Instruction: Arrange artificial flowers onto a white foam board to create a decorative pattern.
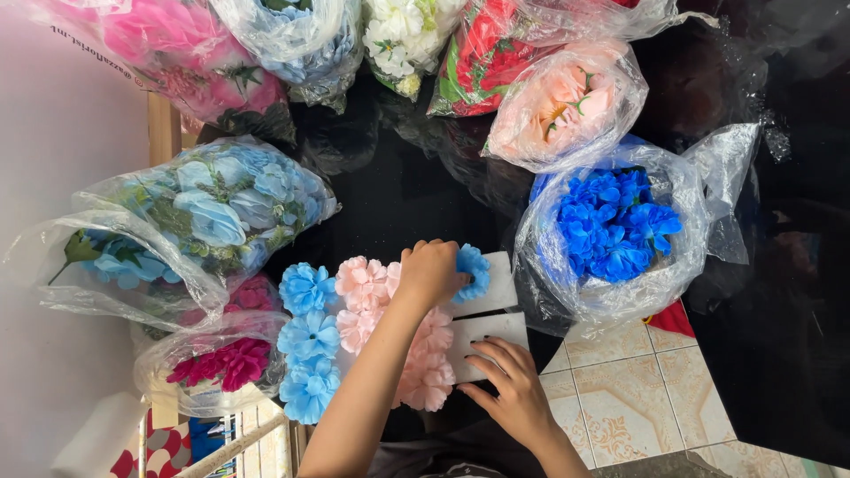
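Two hands work over a white foam block point(485, 312) at six o'clock on the black glossy table point(398, 195). The left hand point(429, 273), fingers clenched, grips a light blue fabric flower head point(472, 270) pressed against the block's upper part. The right hand point(509, 385) lies fingers spread on the block's lower edge, grasping nothing. Rows of pink fabric flowers point(390, 332) and pale blue ones point(307, 341) sit at the block's nine o'clock. Pushed askew, the foam might crack, or neighbouring blooms could be knocked loose.
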